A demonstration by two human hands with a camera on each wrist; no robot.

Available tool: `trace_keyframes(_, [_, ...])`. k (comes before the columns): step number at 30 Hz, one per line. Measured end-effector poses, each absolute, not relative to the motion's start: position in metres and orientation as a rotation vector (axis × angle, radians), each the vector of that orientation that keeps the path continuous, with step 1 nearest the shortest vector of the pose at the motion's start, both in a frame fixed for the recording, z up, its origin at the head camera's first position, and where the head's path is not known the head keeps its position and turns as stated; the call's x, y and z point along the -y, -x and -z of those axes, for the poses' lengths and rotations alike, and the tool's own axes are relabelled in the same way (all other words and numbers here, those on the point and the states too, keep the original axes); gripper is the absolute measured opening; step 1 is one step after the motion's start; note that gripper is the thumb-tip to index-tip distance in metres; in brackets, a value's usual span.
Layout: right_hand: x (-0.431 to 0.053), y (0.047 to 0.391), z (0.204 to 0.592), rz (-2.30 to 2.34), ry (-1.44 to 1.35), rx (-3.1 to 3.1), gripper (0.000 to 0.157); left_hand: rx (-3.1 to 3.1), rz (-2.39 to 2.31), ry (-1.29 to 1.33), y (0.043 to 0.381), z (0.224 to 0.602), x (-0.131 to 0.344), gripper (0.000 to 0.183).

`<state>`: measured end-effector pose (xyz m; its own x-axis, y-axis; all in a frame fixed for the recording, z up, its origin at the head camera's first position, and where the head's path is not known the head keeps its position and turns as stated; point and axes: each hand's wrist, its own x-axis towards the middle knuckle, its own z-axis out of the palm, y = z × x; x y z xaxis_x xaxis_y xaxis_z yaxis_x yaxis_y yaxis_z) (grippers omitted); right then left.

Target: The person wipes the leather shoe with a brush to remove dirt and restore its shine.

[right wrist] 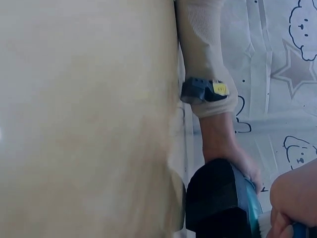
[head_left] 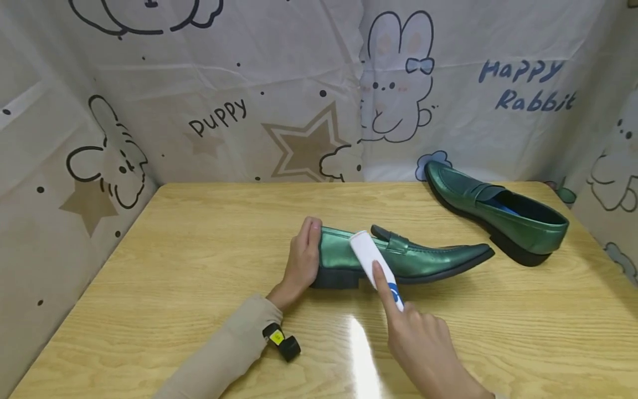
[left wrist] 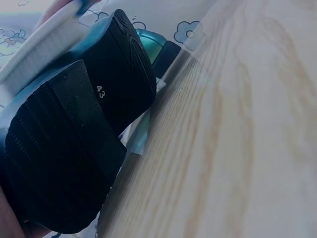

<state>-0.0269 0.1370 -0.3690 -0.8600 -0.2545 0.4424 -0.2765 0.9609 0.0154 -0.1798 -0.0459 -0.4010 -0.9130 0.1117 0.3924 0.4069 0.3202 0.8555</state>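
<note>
A green metallic loafer [head_left: 339, 249] with a black sole is held at its heel by my left hand [head_left: 303, 252], toe pointing right. In the left wrist view its dark sole [left wrist: 59, 153] shows the number 43. My right hand [head_left: 421, 335] grips a white brush [head_left: 371, 255] with a blue mark on its handle, index finger laid along the back. The brush lies against the loafer's side, near the middle. Pale bristles [right wrist: 265, 224] meet the green upper in the right wrist view. The right palm and the handle's end are hidden in the head view.
A second green loafer [head_left: 533, 224] stands at the back right of the wooden table [head_left: 199, 238]. Behind the table hangs a pale cloth [head_left: 279, 72] printed with cartoon animals and stars. A black wrist camera [head_left: 282, 341] is strapped to the left sleeve.
</note>
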Motion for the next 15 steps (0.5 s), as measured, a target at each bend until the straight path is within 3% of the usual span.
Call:
trace_keyframes(7, [-0.123, 0.059, 0.366, -0.056, -0.426, 2.514, 0.086, 2.323, 1.651, 0.474, 0.177, 0.404, 0.046, 0.032])
trace_keyframes(15, [-0.136, 0.054, 0.363, -0.126, -0.377, 2.619, 0.089, 2.323, 1.659, 0.438, 0.179, 0.400, 0.047, 0.032])
